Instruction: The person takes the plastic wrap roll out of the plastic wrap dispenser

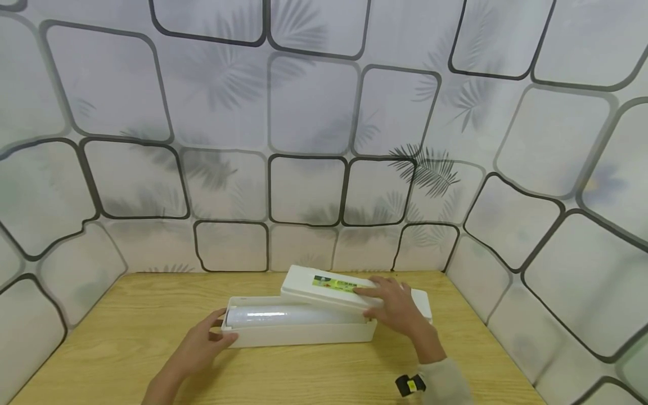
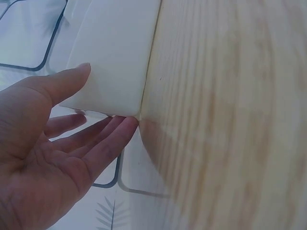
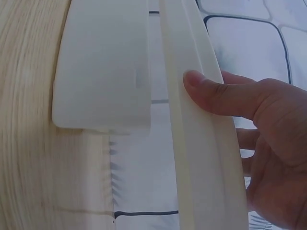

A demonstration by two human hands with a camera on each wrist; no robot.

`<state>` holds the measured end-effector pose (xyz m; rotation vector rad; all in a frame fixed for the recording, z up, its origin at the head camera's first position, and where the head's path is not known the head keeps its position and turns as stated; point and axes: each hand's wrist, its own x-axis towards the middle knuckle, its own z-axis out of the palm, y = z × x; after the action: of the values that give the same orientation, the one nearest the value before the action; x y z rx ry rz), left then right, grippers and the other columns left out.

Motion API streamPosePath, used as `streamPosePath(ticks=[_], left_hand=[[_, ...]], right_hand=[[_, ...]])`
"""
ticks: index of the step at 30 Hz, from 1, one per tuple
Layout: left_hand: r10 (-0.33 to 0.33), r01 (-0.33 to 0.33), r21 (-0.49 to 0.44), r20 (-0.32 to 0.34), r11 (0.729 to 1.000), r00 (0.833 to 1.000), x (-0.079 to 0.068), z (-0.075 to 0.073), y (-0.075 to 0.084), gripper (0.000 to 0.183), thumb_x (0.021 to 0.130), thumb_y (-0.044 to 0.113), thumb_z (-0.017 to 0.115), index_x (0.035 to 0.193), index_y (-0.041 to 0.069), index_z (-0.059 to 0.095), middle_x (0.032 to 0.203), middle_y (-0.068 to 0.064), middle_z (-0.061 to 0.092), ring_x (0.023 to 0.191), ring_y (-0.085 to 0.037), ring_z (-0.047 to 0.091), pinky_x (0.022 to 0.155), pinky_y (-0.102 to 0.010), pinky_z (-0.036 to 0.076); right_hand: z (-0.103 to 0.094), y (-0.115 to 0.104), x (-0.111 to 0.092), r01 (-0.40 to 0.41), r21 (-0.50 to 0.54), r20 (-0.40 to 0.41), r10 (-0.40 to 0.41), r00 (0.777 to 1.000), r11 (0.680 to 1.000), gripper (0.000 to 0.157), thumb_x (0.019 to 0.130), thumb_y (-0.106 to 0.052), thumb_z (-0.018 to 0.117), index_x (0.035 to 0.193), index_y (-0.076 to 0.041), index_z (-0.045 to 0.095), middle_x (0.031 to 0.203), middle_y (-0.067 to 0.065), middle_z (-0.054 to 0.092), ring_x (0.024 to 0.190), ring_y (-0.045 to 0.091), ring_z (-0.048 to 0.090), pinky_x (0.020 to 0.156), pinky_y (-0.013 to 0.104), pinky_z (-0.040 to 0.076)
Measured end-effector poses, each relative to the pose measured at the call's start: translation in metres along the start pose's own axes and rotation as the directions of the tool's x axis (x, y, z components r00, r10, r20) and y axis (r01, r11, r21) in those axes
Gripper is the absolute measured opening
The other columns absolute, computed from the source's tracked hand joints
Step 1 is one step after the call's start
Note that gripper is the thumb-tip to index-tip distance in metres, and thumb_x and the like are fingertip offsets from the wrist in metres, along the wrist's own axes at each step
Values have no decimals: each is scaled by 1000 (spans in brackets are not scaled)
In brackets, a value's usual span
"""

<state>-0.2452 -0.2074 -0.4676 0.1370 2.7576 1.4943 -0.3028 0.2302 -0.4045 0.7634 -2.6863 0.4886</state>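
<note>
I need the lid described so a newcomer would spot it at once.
On the wooden table sits a long white box with a shiny roll inside. Over its right end, the right hand holds the lid, askew. Unlike the box's plain front, it bears a green-and-yellow label.

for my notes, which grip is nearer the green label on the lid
Right: the right grip holds the white lid beside the green label; the left grip is farther off, at the left end of the film-roll box.

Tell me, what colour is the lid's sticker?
The sticker is mostly yellow-green with a dark patch; the head view shows it best.
</note>
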Motion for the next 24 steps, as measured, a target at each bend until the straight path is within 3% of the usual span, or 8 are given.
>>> streamPosePath(ticks=[24], left_hand=[[8, -8, -10, -5, 1000, 1000, 0, 1, 0, 71, 95, 25, 75, 151, -5, 42, 133, -31, 63, 102, -31, 73, 82, -41, 62]], right_hand=[[-21, 37, -19, -103, -42, -48, 101, 994, 994, 47, 80, -26, 87, 125, -24, 76, 141, 21, 63, 124, 49, 58, 99, 83, 35]])
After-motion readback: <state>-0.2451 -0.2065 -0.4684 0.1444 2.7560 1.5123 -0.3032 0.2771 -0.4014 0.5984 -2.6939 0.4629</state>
